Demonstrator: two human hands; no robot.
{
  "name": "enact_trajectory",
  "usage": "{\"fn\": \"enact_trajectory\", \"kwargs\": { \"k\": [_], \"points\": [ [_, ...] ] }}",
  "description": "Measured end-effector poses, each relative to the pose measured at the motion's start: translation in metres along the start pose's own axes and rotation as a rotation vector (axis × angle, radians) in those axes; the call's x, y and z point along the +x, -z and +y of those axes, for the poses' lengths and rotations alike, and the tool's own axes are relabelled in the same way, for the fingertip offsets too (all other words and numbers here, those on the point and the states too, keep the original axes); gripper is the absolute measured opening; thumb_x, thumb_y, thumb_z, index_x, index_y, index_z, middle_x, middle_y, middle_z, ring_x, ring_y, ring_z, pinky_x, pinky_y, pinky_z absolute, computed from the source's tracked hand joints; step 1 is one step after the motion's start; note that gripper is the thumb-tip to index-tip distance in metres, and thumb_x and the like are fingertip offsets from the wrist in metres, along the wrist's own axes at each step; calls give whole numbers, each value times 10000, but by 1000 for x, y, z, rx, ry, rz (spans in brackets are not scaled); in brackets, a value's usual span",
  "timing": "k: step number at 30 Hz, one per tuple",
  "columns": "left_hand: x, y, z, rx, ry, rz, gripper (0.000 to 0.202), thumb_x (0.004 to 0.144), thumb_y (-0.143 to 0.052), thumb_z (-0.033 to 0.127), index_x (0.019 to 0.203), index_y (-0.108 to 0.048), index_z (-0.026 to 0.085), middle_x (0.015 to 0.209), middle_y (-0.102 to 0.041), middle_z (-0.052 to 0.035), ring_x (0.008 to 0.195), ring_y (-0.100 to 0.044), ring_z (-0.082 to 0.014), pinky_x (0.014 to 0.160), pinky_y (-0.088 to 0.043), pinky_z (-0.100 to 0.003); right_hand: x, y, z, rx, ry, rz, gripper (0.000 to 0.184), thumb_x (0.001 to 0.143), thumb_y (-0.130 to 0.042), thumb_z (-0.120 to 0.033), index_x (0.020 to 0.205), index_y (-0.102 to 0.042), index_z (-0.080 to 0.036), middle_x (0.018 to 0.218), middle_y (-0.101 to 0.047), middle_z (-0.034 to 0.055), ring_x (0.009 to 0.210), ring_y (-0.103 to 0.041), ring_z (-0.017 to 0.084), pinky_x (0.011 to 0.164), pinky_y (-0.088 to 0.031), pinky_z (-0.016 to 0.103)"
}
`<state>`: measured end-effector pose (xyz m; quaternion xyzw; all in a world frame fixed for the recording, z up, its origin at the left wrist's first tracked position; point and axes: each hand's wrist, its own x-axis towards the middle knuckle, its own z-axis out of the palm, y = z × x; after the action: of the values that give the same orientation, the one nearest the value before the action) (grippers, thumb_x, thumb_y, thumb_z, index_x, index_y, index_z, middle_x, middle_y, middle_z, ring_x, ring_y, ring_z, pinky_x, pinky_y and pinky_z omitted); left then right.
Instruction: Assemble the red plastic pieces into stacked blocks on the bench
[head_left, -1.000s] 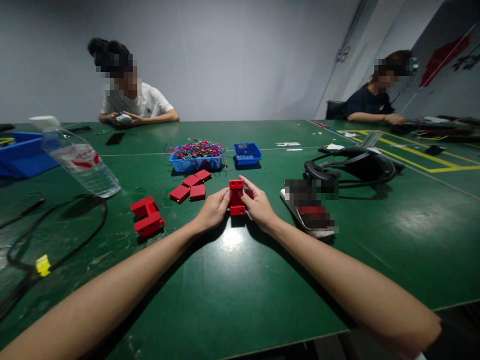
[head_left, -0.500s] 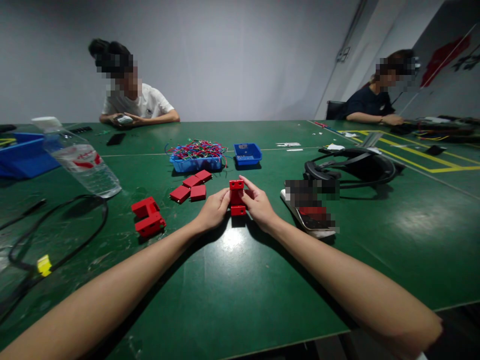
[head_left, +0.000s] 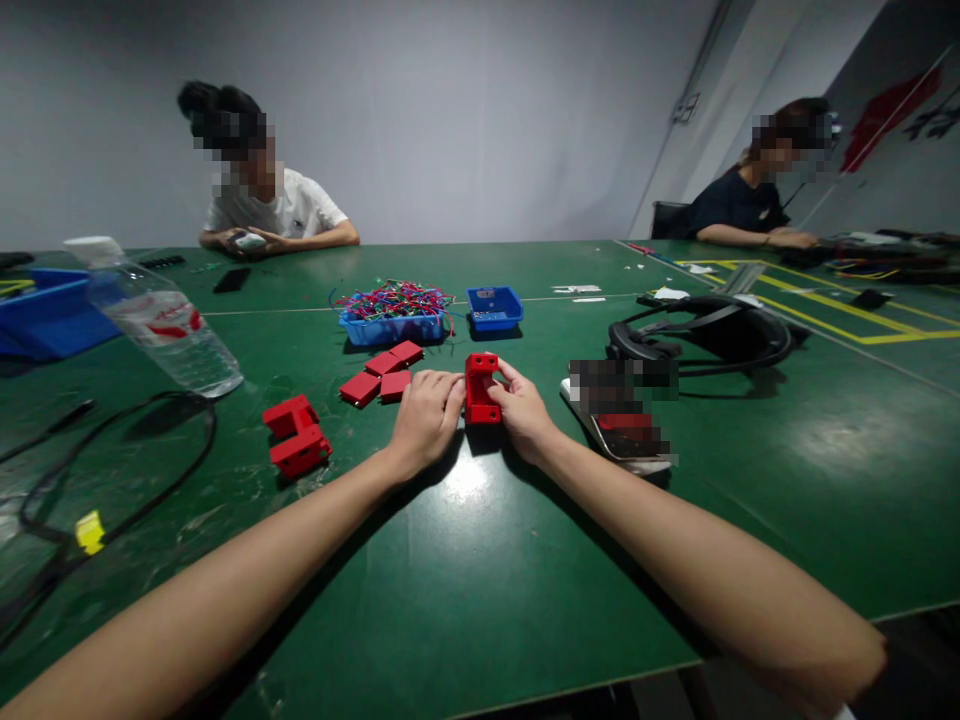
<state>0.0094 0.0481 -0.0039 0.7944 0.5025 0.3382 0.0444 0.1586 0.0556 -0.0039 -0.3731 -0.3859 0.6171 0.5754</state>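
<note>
My right hand (head_left: 525, 408) pinches a red, C-shaped block with round holes (head_left: 475, 388), thumb reaching into its open side and fingers behind. The block is in front of me, over the green, smooth-topped table (head_left: 480, 580); I cannot tell whether its base touches. My left hand (head_left: 427, 415) has its fingers bent and close together, just beside the block's left side; I cannot tell whether they touch it. Beyond that hand lie four flat, square red pieces (head_left: 385, 362), and farther left a notched red block (head_left: 300, 450).
</note>
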Motion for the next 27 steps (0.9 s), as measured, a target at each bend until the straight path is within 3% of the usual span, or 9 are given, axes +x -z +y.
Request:
{"fn": "enact_trajectory", "kwargs": {
  "k": [4,9,13,17,22,27],
  "points": [
    [-5,-2,5,268,12,-60,495,1011,-267,362,1334,-560,128,1350,-584,-149,1300,-442,-304,1063,-385,-465,4,1,4,16,30,84,554,717,-564,-92,1263,-557,-184,727,-712,-34,557,-622,116,573,-506,219],
    [-4,-3,1,466,193,-154,609,980,-306,500,1442,-464,136,1541,-382,-195,1475,-214,-393,1149,-219,-610,5,-1,3,57,2,116,501,758,-568,-140,1254,-520,-195,707,-702,-23,625,-691,167,640,-567,292],
    [-3,-5,-6,436,258,-191,681,941,-340,575,1446,-458,134,1519,-409,-220,1452,-210,-488,1106,-132,-732,2,-3,1,61,-9,100,476,752,-566,-132,1219,-520,-213,670,-685,-40,598,-696,166,618,-578,297],
    [-4,-6,-9,381,220,-160,678,918,-401,562,1423,-475,115,1446,-490,-249,1412,-266,-526,1070,-145,-764,2,-4,0,53,-18,95,470,738,-559,-135,1200,-528,-218,673,-686,-39,608,-705,174,614,-583,306],
    [-4,-4,-9,328,145,-132,575,930,-429,470,1401,-468,143,1404,-537,-216,1395,-339,-466,1090,-207,-716,2,-5,-1,41,-34,104,502,719,-550,-144,1214,-519,-218,691,-696,-36,606,-700,177,625,-575,311],
    [-2,-4,-11,89,-95,-123,501,937,-410,283,1408,-397,114,1432,-488,-208,1347,-461,-302,1112,-371,-490,1,-5,-1,35,-18,142,480,695,-570,-151,1169,-530,-210,640,-671,-62,543,-650,142,572,-534,257]
  ]
}}
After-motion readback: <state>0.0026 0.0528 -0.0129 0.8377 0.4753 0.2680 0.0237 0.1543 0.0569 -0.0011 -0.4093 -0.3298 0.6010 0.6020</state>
